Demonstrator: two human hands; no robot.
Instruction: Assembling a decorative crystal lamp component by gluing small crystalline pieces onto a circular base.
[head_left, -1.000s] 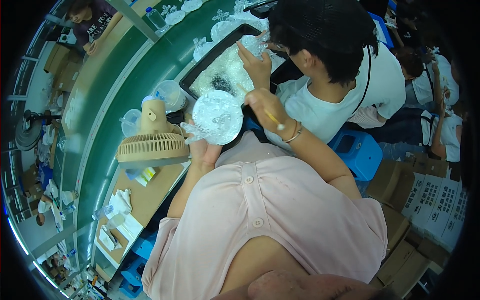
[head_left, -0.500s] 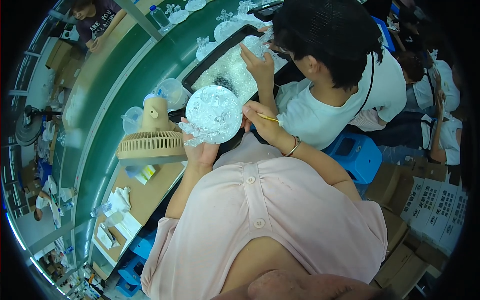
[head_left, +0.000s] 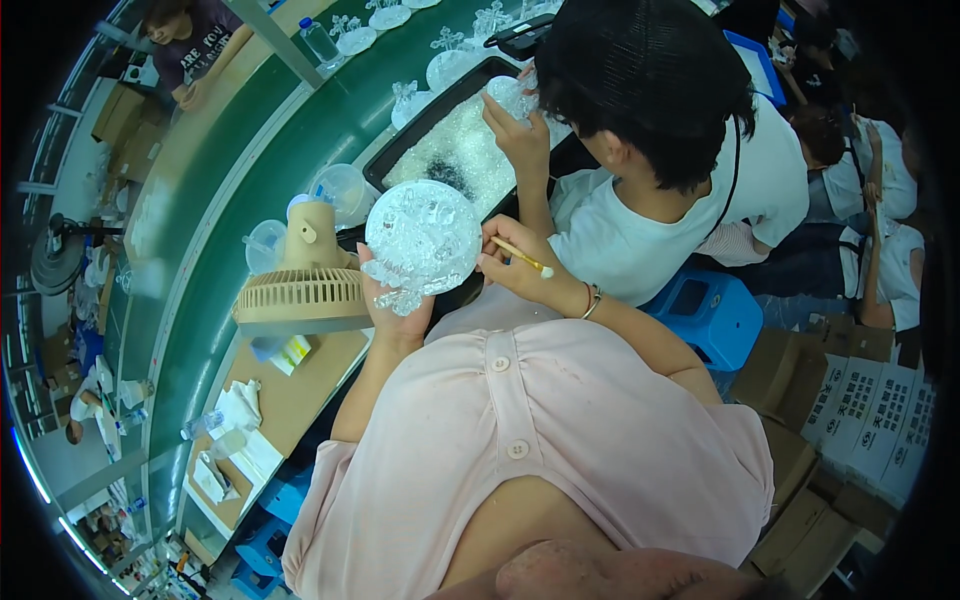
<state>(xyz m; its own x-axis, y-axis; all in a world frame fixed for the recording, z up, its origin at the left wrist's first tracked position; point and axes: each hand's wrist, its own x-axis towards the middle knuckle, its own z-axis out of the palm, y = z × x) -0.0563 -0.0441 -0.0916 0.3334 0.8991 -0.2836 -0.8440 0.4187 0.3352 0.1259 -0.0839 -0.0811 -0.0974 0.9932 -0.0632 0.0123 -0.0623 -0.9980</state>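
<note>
One fan [head_left: 305, 285], one black tray [head_left: 400, 160]

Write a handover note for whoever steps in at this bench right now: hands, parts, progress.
Left hand: holds the round clear plastic disc with crystal-like pieces up from below, grip closed under its lower edge.
Right hand: pinches a thin yellow stick, its tip at the disc's right rim.
Nearby: beige desk fan to the left, black tray of clear pieces beyond, where a co-worker in a white shirt works.
Done and left: cannot tell from this view.
</note>
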